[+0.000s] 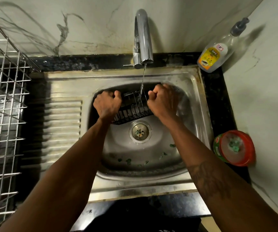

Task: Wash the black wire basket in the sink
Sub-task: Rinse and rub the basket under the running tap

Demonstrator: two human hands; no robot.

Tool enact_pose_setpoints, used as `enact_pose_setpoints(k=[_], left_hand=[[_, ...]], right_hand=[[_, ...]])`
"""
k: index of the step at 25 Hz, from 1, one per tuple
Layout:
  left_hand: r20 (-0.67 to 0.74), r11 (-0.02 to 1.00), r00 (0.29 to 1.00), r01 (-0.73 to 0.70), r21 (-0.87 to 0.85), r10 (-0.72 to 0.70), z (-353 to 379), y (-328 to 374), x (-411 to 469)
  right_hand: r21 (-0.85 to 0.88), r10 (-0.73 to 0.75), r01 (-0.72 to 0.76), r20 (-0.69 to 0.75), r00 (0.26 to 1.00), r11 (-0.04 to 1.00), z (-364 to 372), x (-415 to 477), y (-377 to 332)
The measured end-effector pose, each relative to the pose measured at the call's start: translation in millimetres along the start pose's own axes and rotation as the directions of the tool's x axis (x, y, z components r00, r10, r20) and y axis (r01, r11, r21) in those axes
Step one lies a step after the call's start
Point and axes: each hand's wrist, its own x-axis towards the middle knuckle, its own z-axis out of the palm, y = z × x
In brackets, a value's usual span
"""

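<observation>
Left hand [107,104] gripping left end of black rectangular wire basket [133,113], right hand [163,101] gripping right end. Fingers [111,94] of both hands curling tight round wire. Basket hanging tilted inside stainless steel sink [64,84], just above round drain [140,130]. Thin water stream [143,81] from chrome tap [143,36] falling onto basket. Clear yellow-labelled bottle [216,52] standing on black tabletop [78,62] at back right. Red round tub [235,148] sitting right of sink. Steel wire dish rack [2,106] standing left.

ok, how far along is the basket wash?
Done: tap runs, basket is in the sink under the stream. In hand: left hand and right hand grip its ends, rinsing. Left: no suds show; bottle and red tub stand aside; basket not yet in the rack.
</observation>
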Motion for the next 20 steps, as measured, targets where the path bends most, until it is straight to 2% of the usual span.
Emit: enact_pose_setpoints(k=[3, 6, 8, 10, 11, 13, 15, 16, 17, 19, 20], left_hand=[[0.064, 0.966, 0.993, 0.11, -0.235, -0.097, 0, -9, -5], [0.158, 0.837, 0.961, 0.275, -0.473, -0.226, 8, -5, -15], [0.207, 0.784, 0.943, 0.331, -0.526, -0.259, 12, -4, -20], [0.232, 0.785, 0.939, 0.339, -0.519, -0.253, 12, -1, -22], [0.23, 0.789, 0.942, 0.332, -0.516, -0.246, 12, 3, -21], [0.249, 0.779, 0.936, 0.347, -0.521, -0.251, 14, 7, -19], [0.279, 0.751, 0.918, 0.392, -0.531, -0.282, 15, 4, -16], [0.283, 0.751, 0.915, 0.399, -0.527, -0.287, 15, 2, -16], [0.276, 0.759, 0.918, 0.391, -0.52, -0.284, 15, 0, -18], [0.247, 0.78, 0.937, 0.343, -0.523, -0.247, 13, 6, -26], [0.223, 0.77, 0.95, 0.309, -0.559, -0.219, 9, 15, -30]], right_hand=[[0.105, -0.195, 0.218, -0.194, 0.962, 0.97, -8, -4, -12], [0.065, -0.393, 0.459, -0.419, 0.818, 0.886, -12, 1, -17], [-0.033, -0.526, 0.579, -0.463, 0.713, 0.814, -9, -3, -21], [-0.086, -0.544, 0.586, -0.498, 0.675, 0.806, -4, -10, -21], [-0.052, -0.505, 0.568, -0.53, 0.681, 0.821, -4, -10, -20], [0.131, -0.356, 0.517, -0.584, 0.73, 0.846, -7, -6, -25], [0.279, -0.235, 0.404, -0.486, 0.842, 0.871, -12, 1, -37], [0.262, -0.2, 0.312, -0.38, 0.903, 0.913, -13, 3, -43], [0.175, -0.199, 0.252, -0.272, 0.941, 0.952, -11, 4, -47], [-0.02, -0.262, 0.262, -0.149, 0.954, 0.965, -10, 5, -53], [-0.059, -0.297, 0.292, -0.114, 0.948, 0.955, -12, 8, -56]])
